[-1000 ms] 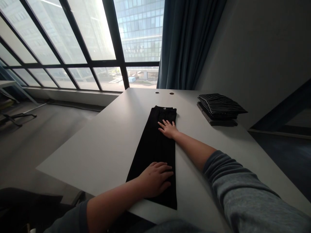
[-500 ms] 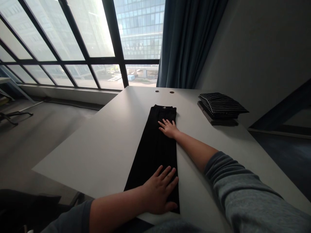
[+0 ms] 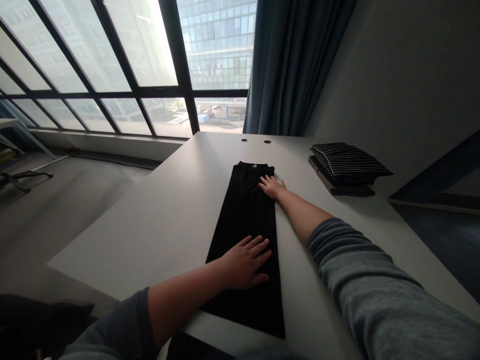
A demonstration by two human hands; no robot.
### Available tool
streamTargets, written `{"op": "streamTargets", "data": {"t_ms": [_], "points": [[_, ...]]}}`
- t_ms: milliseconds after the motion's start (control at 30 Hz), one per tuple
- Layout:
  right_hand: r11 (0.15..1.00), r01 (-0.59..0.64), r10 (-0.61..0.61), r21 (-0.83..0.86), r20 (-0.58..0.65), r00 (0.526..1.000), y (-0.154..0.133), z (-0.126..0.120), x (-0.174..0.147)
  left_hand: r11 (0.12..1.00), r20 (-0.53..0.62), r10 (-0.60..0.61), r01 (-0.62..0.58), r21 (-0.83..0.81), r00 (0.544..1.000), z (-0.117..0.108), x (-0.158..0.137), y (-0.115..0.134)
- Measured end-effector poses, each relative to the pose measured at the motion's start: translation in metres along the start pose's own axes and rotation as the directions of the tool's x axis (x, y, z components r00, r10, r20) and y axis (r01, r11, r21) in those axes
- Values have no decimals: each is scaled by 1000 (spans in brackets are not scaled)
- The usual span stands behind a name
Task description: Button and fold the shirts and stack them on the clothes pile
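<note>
A pair of black trousers (image 3: 236,215) lies lengthwise on the white table, folded into a long strip, its waistband at the far end and a small pale label inside it. Flat on the lower half of the cloth rests my left hand (image 3: 245,262), fingers stretched out and nothing gripped. My right hand (image 3: 272,187) lies at the right edge just below the waistband, its fingers spread over the fabric and its thumb out past the side. The cloth under both palms is hidden.
A stack of folded clothes (image 3: 347,167), a dark striped one on top, sits at the right of the white table (image 3: 131,235). Two round cable holes are near the far edge. Beyond hangs a blue curtain (image 3: 292,70) beside large windows.
My left hand has slid farther up the trousers, baring more of the hem end. My right hand has shifted up and right to the edge near the waistband.
</note>
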State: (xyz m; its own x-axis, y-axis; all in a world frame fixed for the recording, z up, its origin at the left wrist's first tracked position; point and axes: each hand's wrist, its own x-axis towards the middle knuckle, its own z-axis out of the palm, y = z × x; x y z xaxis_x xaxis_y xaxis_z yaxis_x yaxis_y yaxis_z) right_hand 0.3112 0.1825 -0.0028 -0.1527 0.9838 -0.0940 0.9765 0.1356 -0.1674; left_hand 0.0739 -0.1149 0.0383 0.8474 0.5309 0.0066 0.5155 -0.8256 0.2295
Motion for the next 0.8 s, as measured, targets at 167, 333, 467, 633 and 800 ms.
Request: {"op": "streamTargets", "data": {"t_ms": [167,333,467,633,800], "points": [[1000,-28,28,-8,11,1000,7,0,22,999,36,52,-52,-3,998,6,-6,7],[997,-59,59,-51,5,998,7,1,30,995,46,96,-96,-5,994,2,-15,16],[996,-30,21,-82,-106,994,1,1,20,986,59,162,-160,-38,985,-2,-17,17],[970,166,-218,-176,-343,914,-6,-4,-16,960,31,255,-250,-126,966,-10,-32,3],[914,371,-400,-162,-214,891,-5,-18,-84,995,28,53,-50,-88,998,-12,-66,-32]]}}
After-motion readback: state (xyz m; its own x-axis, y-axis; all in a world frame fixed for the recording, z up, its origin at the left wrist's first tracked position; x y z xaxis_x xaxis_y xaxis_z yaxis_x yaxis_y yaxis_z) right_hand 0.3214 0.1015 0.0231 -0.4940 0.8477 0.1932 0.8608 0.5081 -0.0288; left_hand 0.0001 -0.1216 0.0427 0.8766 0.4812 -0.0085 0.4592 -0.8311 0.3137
